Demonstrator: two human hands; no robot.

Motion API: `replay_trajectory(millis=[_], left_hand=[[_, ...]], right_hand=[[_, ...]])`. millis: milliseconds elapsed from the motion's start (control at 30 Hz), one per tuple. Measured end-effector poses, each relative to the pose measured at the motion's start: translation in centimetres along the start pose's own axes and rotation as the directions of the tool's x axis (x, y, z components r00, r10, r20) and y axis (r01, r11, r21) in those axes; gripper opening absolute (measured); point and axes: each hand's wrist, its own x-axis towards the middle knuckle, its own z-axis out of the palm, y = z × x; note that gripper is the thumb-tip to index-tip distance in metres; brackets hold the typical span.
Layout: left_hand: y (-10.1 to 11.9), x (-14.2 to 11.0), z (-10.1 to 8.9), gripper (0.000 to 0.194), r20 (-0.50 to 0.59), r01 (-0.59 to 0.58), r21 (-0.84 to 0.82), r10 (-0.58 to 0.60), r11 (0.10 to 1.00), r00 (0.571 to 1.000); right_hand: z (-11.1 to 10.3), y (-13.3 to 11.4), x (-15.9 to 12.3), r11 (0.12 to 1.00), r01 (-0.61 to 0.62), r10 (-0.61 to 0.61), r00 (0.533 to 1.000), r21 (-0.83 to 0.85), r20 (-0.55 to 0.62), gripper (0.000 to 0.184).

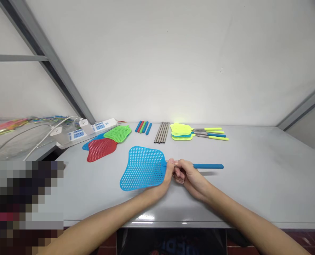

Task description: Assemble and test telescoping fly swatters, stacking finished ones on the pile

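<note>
Blue fly swatter (144, 169) held by you in both hands near the front middle of the worktop (253, 177), raised off the surface, with a shadow below its handle; broad perforated head towards your left, blue handle (209, 166) pointing right; your left hand (166, 179) is closed, thumb up, pinching the neck just beside the head; your right hand (192, 178) is closed too, thumb and curled fingers pinching the metal shaft (176, 165) near the handle; the two hands meet at the fingertips

Left rear of the worktop: red swatter head (101, 149), green swatter head (118, 134) and a blue swatter head (86, 145) partly covered by them; behind these, a white power strip (104, 125) with two white plug adapters (85, 126) and cables; plastic-wrapped items (10, 127) lie further left, details unclear

Rear middle: five loose grips (143, 127), three blue, one red, one green, the rightmost blue one slightly apart; to their right, a row of metal tubes (161, 132) lying side by side; right of the tubes, a stack of swatters (182, 130) in yellow and blue, heads overlapping at left, handles pointing right; pale wall (160, 71) behind
</note>
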Motion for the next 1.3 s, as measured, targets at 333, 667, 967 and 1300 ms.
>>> replay_trajectory(millis=[333, 667, 967, 1300], left_hand=[[0.3, -0.2, -0.1, 0.042, 0.131, -0.106, 0.104, 0.092, 0.989, 0.987], [0.9, -0.4, 0.1, 0.043, 0.048, -0.057, 0.137, 0.05, 0.989, 0.998], [1.1, -0.4, 0.1, 0.049, 0.145, -0.033, 0.08, 0.021, 0.996, 0.989], [0.4, -0.2, -0.2, 0.035, 0.175, -0.097, 0.034, 0.09, 0.995, 0.981]], right_hand=[[0.0, -0.1, 0.1, 0.997, 0.067, -0.067, 0.998, -0.034, 0.013, 0.034], [0.2, -0.4, 0.1, 1.0, -0.008, 0.009, 1.0, -0.022, 0.024, 0.034], [0.0, -0.4, -0.2, 0.999, -0.017, 0.018, 0.999, -0.032, 0.026, 0.033], [0.1, -0.8, -0.3, 0.997, -0.008, 0.002, 0.997, 0.074, 0.073, 0.036]])
